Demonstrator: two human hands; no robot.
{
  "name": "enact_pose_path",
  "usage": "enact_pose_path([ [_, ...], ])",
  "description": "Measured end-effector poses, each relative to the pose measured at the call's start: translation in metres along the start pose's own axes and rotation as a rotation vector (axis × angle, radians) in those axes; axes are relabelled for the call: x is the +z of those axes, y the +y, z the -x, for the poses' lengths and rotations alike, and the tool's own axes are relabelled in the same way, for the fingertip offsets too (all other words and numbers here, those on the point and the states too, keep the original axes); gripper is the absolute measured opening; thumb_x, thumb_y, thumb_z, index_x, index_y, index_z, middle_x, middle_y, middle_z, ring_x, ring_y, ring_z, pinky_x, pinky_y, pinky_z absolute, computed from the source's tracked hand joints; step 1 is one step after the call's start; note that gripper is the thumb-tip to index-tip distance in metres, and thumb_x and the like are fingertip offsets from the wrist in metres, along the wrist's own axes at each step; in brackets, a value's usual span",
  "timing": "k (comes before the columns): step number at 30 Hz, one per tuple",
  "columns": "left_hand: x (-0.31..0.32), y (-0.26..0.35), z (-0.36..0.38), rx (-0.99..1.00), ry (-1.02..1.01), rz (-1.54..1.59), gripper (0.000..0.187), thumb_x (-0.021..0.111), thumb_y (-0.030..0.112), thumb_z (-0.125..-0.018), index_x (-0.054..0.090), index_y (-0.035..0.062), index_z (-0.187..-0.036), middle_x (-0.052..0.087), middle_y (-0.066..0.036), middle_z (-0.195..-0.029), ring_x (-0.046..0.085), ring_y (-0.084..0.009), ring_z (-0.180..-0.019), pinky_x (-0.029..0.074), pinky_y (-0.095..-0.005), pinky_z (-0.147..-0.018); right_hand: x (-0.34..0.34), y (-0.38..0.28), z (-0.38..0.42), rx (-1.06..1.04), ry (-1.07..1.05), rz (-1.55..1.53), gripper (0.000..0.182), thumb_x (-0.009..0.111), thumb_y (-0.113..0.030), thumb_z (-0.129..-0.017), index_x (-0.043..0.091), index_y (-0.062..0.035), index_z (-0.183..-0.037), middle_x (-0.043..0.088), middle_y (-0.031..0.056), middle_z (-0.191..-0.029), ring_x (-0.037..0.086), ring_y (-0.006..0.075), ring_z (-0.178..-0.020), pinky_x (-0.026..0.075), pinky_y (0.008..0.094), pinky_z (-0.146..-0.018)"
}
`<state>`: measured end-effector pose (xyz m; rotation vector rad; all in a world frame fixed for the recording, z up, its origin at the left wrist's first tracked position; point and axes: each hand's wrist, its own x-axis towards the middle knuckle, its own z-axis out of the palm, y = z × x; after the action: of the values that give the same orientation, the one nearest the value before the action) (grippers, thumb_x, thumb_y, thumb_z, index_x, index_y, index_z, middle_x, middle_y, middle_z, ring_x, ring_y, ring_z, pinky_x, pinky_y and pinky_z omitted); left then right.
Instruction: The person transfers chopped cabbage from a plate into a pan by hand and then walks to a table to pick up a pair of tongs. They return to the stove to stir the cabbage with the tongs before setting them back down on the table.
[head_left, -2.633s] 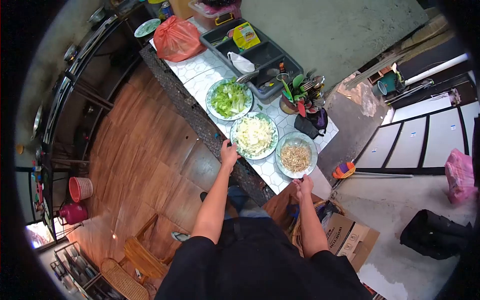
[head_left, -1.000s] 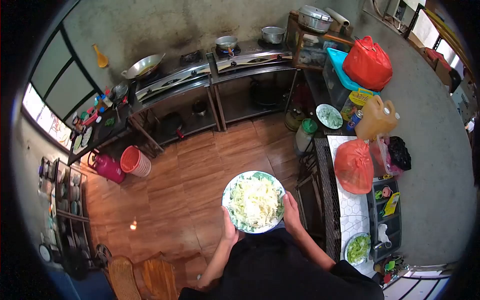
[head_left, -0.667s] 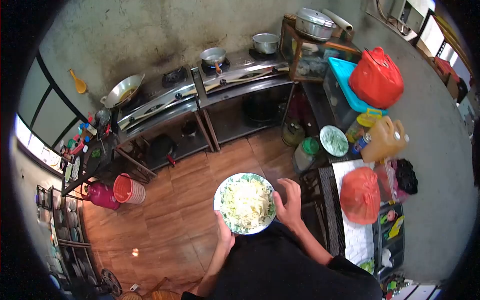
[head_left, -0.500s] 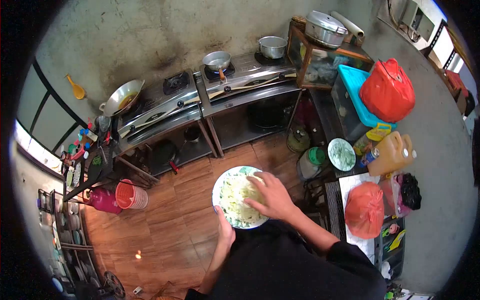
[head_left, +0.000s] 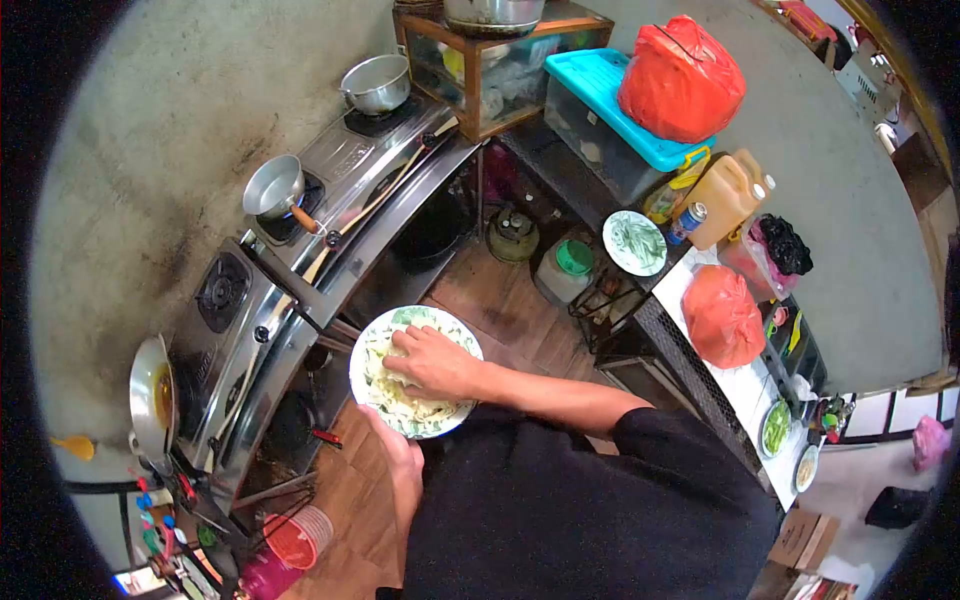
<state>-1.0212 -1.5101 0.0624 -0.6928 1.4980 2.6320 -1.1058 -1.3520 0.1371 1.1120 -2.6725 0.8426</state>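
Observation:
A round plate (head_left: 455, 338) with a green-patterned rim is held in front of my body, with pale shredded food (head_left: 415, 405) piled on it. My left hand (head_left: 395, 440) grips the plate at its lower left edge, fingers hidden beneath. Over the plate, my right hand (head_left: 432, 362) has its fingers curled down into the shreds; how much it holds is hidden.
A stove with a small pan (head_left: 274, 186) over a flame, a pot (head_left: 376, 84) and a wok (head_left: 152, 400) runs along the left. On the right counter are a plate (head_left: 634, 243), jugs (head_left: 725, 200) and red bags (head_left: 722, 316).
The view has turned right, shifting the stove leftward. My right hand's fingers have gone from spread above the food to curled into it. The plate is still in my left hand.

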Motion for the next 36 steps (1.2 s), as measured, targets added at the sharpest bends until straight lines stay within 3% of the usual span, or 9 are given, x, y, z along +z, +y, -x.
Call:
enact_pose_path([
  [2, -0.013, 0.022, -0.032, -0.041, -0.058, 0.022, 0.077, 0.026, 0.062, -0.096, 0.022, 0.0051, -0.147, 0.033, -0.012, -0.149, 0.039, -0.0256, -0.133, 0.034, -0.0387, -0.109, 0.006, 0.009, -0.029, 0.008, 0.002, -0.041, 0.043, 0.073, -0.024, -0.069, 0.058, -0.0100, -0.107, 0.052, 0.0151, -0.107, 0.053, 0.0337, -0.099, 0.044, 0.0439, -0.086],
  [7, -0.008, 0.086, -0.067, -0.164, -0.069, 0.006, 0.076, 0.026, 0.062, -0.096, 0.029, 0.0033, -0.144, 0.043, -0.011, -0.142, 0.045, -0.0223, -0.128, 0.040, -0.0357, -0.104, 0.013, 0.018, -0.086, 0.002, -0.026, -0.122, 0.045, 0.072, -0.020, -0.071, 0.056, -0.0092, -0.112, 0.055, 0.0178, -0.106, 0.056, 0.0374, -0.101, 0.048, 0.0453, -0.085],
  [16, -0.030, 0.116, -0.122, -0.001, 0.043, 0.113, 0.075, 0.027, 0.062, -0.096, 0.024, 0.0065, -0.148, 0.035, -0.010, -0.149, 0.039, -0.0251, -0.133, 0.035, -0.0376, -0.108, 0.017, 0.030, -0.182, -0.106, 0.184, -0.334, 0.037, 0.074, -0.007, -0.069, 0.061, -0.0078, -0.104, 0.055, 0.0117, -0.095, 0.060, 0.0312, -0.084, 0.052, 0.0384, -0.072],
  [23, -0.028, 0.141, -0.157, 0.145, 0.226, 0.148, 0.072, 0.026, 0.058, -0.099, 0.024, 0.0031, -0.146, 0.036, -0.013, -0.147, 0.040, -0.0249, -0.132, 0.034, -0.0388, -0.109, 0.044, 0.048, -0.260, -0.199, 0.204, -0.570, 0.029, 0.071, -0.003, -0.070, 0.063, -0.0030, -0.098, 0.057, 0.0112, -0.087, 0.059, 0.0280, -0.080, 0.049, 0.0355, -0.070],
  [30, 0.006, 0.148, -0.209, 0.278, 0.433, 0.257, 0.071, 0.026, 0.056, -0.099, 0.025, 0.0017, -0.145, 0.038, -0.014, -0.146, 0.041, -0.0264, -0.132, 0.034, -0.0396, -0.109, 0.051, 0.091, -0.330, -0.331, -0.015, -0.696, 0.028, 0.071, -0.005, -0.072, 0.063, -0.0026, -0.099, 0.059, 0.0120, -0.088, 0.059, 0.0292, -0.082, 0.049, 0.0373, -0.072],
  [36, 0.020, 0.136, -0.261, 0.411, 0.433, 0.350, 0.071, 0.025, 0.057, -0.099, 0.026, 0.0039, -0.146, 0.036, -0.012, -0.148, 0.038, -0.0259, -0.134, 0.029, -0.0402, -0.111, 0.048, 0.125, -0.375, -0.430, -0.218, -0.790, 0.024, 0.068, -0.008, -0.077, 0.063, -0.0025, -0.099, 0.062, 0.0128, -0.092, 0.061, 0.0309, -0.088, 0.049, 0.0384, -0.080],
])
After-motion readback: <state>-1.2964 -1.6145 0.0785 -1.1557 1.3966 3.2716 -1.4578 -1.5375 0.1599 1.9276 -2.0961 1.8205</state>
